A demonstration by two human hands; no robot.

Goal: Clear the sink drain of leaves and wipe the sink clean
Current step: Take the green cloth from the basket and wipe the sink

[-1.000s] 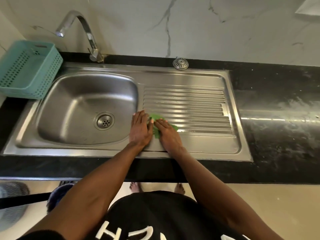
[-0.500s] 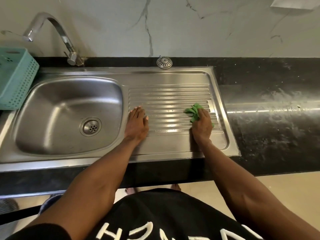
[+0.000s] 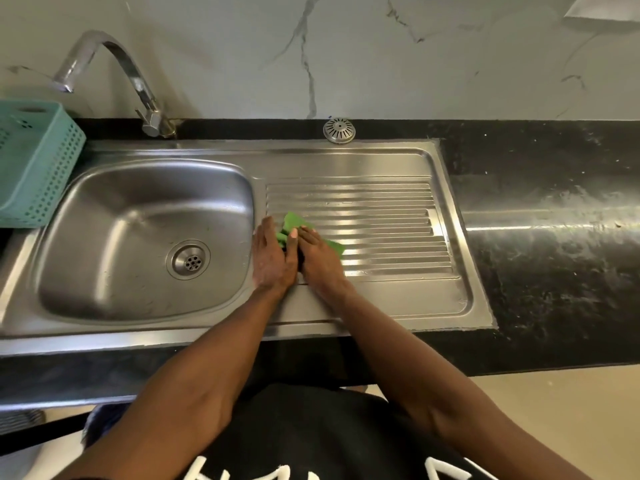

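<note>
With the left hand [image 3: 273,259] flat and the right hand [image 3: 317,252] pressing the green cloth [image 3: 294,225] just beside it, grime could get swept left into the basin [image 3: 138,220].

teal perforated basket [image 3: 36,161] at nine o'clock, resting on black countertop [image 3: 554,271]. chrome faucet [image 3: 114,74] arching leftward at eleven o'clock, base set in the dark ledge. small round slotted metal cap [image 3: 339,130] at twelve, on the ledge beneath white marble-veined wall [image 3: 346,53]. beige floor [image 3: 571,410] at four o'clock. black garment with white lettering [image 3: 311,445] at six.
</note>
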